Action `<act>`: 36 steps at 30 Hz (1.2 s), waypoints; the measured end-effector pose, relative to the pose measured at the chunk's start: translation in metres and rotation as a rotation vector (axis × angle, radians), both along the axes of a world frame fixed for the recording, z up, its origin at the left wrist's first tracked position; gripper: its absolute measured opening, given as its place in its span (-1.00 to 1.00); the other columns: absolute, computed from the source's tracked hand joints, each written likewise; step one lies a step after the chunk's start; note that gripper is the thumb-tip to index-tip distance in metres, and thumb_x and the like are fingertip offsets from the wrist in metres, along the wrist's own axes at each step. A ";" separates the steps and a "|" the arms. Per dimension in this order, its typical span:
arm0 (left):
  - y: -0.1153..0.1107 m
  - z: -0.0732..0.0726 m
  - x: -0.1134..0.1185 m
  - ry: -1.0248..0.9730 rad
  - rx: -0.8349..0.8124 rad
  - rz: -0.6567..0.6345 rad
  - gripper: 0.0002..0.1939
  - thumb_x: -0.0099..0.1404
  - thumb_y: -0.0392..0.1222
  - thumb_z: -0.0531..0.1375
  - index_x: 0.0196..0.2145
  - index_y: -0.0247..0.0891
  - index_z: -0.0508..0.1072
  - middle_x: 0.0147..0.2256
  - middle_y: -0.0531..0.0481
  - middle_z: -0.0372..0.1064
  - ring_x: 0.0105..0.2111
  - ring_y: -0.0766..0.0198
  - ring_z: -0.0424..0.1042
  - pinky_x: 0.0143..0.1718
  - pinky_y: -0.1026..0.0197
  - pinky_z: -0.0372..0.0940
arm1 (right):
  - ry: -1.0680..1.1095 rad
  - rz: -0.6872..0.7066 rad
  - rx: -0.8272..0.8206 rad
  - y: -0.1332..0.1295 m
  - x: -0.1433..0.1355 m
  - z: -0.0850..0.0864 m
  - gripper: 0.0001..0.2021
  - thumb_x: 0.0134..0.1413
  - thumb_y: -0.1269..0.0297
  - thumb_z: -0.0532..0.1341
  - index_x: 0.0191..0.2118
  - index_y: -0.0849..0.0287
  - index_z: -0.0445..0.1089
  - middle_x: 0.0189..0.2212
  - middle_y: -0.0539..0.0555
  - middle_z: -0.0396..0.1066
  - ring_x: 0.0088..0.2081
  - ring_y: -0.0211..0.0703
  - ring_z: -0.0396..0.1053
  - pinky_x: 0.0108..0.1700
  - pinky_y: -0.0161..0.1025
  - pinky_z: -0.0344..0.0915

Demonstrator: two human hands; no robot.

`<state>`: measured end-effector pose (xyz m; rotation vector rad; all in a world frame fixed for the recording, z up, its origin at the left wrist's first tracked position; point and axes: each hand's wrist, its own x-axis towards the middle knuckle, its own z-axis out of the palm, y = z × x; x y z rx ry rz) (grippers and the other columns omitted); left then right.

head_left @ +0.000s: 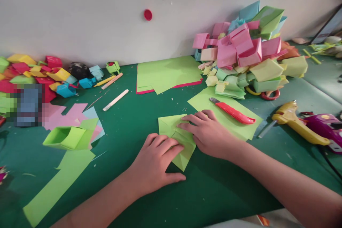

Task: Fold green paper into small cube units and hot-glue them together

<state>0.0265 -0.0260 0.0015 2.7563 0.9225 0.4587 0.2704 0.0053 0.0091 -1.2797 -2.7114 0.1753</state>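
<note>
Creased light-green paper (187, 150) lies near-left of the red utility knife (235, 112)! Left hand (159, 160), fingers spread and loose, rests on it; right hand (210, 133), closer to the knife, lays unclenched fingers there.

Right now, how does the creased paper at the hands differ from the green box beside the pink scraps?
The creased paper lies mostly flat, while the green box has raised walls around an open hollow. The left hand and right hand both touch the paper; neither touches the box, off to the left. Both are light green.
</note>
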 end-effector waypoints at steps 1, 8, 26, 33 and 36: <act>0.000 0.000 0.000 0.006 0.000 0.003 -0.38 0.32 0.34 0.22 0.08 -0.21 0.50 -0.02 -0.08 0.50 -0.05 0.04 0.41 0.01 -0.02 0.17 | 0.004 0.002 0.003 0.000 0.000 0.000 -0.45 0.12 0.55 0.11 0.23 0.10 0.39 0.19 0.20 0.38 0.05 0.14 0.30 0.12 0.10 0.04; 0.003 -0.003 -0.001 -0.031 0.070 -0.035 -0.56 0.46 0.17 0.16 0.03 -0.23 0.50 -0.05 -0.04 0.54 -0.09 0.09 0.43 -0.01 -0.02 0.13 | 0.013 0.000 0.009 0.000 0.000 -0.002 -0.46 0.12 0.56 0.09 0.21 0.10 0.40 0.18 0.19 0.38 0.03 0.14 0.30 0.09 0.08 0.06; 0.008 0.003 0.000 -0.344 -0.032 -0.013 -0.88 0.47 -0.31 0.15 -0.25 -0.24 0.46 -0.27 -0.01 0.53 -0.29 0.30 0.47 -0.20 0.24 0.39 | 0.008 0.087 0.003 -0.001 0.003 -0.002 -0.41 0.14 0.57 0.09 0.28 0.11 0.34 0.20 0.23 0.34 0.08 0.16 0.28 0.13 0.12 0.16; 0.009 -0.001 0.000 -0.216 0.174 0.047 -0.85 0.49 -0.30 0.13 -0.26 -0.26 0.47 -0.29 0.00 0.53 -0.32 0.29 0.46 -0.24 0.23 0.38 | 0.056 0.137 -0.069 -0.006 0.002 0.005 -0.48 0.21 0.51 0.09 0.27 0.13 0.35 0.22 0.24 0.32 0.11 0.17 0.26 0.15 0.16 0.14; 0.010 -0.002 0.001 -0.170 0.205 0.086 -0.84 0.48 -0.28 0.14 -0.29 -0.27 0.48 -0.29 -0.01 0.52 -0.33 0.27 0.45 -0.25 0.22 0.36 | 0.101 0.128 -0.116 -0.008 0.001 0.010 -0.59 0.35 0.33 0.07 0.24 0.09 0.37 0.21 0.23 0.34 0.12 0.16 0.26 0.16 0.18 0.13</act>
